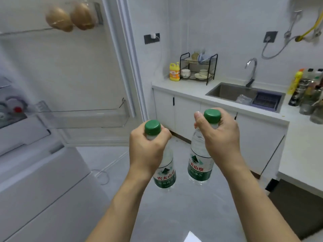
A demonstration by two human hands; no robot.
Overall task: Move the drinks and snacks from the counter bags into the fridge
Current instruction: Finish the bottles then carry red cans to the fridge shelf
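Observation:
My left hand (147, 149) grips the neck of a clear water bottle (165, 173) with a green cap and green label, held upright over the floor. My right hand (220, 137) grips the neck of a second, matching water bottle (199, 165) a little higher and to the right. The fridge stands open at the left; its door (78, 67) carries a clear lower door shelf (82, 117) and an upper shelf holding two brown eggs in a plastic pack (70, 18). The fridge's inside (12, 109) shows some packaged items at the far left edge.
A white counter (192, 89) runs along the back with a yellow dish soap bottle (174, 72), a black dish rack (198, 67), a steel sink (244, 95) with faucet, and several condiment bottles (307, 88) at the right. White cabinets sit below. Grey tiled floor lies beneath the hands.

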